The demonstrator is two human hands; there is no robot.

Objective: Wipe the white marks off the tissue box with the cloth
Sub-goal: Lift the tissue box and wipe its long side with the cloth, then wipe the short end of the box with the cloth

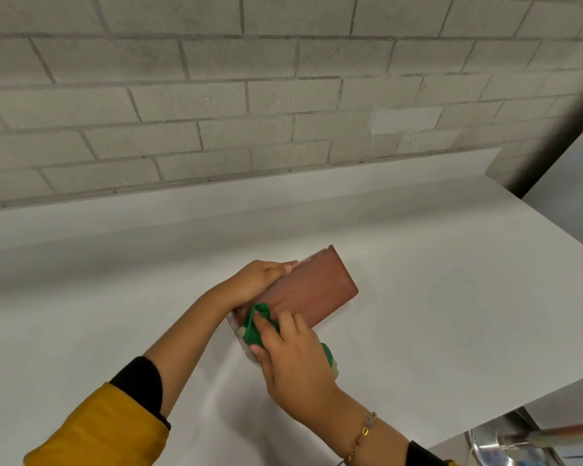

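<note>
A reddish-brown tissue box (317, 290) lies on the white counter (435, 280), turned diagonally with its long side running from near left to far right. My left hand (256, 280) grips its far long edge and steadies it. My right hand (293, 361) presses a bunched green cloth (256, 326) against the box's near left end. A clear plastic edge and a pale smear show at that end, partly hidden by the cloth and my fingers. Part of the cloth sticks out behind my right palm.
A grey brick wall (283, 95) rises behind the counter's low backsplash. The counter's right edge (552, 230) drops off diagonally. A shiny metal fixture (512, 445) sits below the counter's front right corner.
</note>
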